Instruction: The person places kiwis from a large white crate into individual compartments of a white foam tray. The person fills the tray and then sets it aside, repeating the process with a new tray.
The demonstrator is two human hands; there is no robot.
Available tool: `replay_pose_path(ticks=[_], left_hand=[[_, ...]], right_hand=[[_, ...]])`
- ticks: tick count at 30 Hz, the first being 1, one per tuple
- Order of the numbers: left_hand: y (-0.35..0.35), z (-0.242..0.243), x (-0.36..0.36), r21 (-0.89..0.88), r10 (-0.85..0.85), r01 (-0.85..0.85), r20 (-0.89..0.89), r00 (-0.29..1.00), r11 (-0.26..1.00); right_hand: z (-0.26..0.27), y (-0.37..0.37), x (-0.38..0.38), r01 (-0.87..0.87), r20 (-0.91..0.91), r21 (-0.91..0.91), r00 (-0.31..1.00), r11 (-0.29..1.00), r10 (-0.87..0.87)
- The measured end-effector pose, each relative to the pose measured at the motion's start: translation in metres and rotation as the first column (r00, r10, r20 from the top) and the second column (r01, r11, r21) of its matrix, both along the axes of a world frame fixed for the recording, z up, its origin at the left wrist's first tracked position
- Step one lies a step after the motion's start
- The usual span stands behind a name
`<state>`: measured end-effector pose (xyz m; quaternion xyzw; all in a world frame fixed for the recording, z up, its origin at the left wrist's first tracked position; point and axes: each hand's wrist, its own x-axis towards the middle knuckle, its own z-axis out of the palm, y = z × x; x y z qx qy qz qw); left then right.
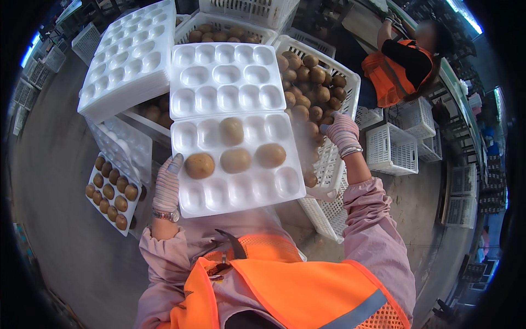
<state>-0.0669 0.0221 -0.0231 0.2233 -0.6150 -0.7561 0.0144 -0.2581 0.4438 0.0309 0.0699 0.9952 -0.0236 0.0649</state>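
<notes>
My left hand (167, 185), in a striped glove, grips the left edge of an open white foam fruit tray (242, 201) with its thumb on top. Several kiwifruit (199, 165) lie in the tray's near half: one in the far row and the others across the middle row. The hinged far half (227, 61) has bare hollows. My right hand (343, 130), gloved too, reaches into a white plastic crate (352, 88) of loose kiwifruit (317, 75). Its fingertips touch fruit at the crate's right side; whether they hold one is unclear.
A tall stack of foam trays (123, 66) stands at the upper left. Below it, a filled tray (109, 193) of kiwifruit sits low. Another fruit crate (197, 20) is behind. At the right are stacked plastic crates (392, 150) and a person in an orange vest (394, 72).
</notes>
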Motion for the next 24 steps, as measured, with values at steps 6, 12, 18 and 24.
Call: replay_pose_path(ticks=[6, 12, 18, 24], left_hand=[[-0.002, 0.001, -0.002, 0.049, -0.015, 0.013, 0.061, 0.998, 0.999], [0.001, 0.002, 0.000, 0.031, 0.041, -0.042, 0.043, 0.998, 0.999], [-0.007, -0.010, -0.002, 0.088, -0.015, 0.013, 0.026, 1.000, 0.996], [-0.004, -0.003, -0.002, 0.109, 0.001, -0.007, 0.052, 0.999, 0.994]], right_hand=[[0.010, -0.078, 0.030, -0.136, -0.096, -0.781, 0.991, 0.610, 0.097], [0.015, -0.145, 0.055, -0.340, -0.109, -0.394, 0.940, 0.854, 0.324], [-0.008, -0.103, 0.039, -0.331, -0.320, -0.601, 0.934, 0.727, 0.161], [-0.018, -0.080, 0.032, 0.518, 0.457, -0.827, 0.846, -0.219, 0.275]])
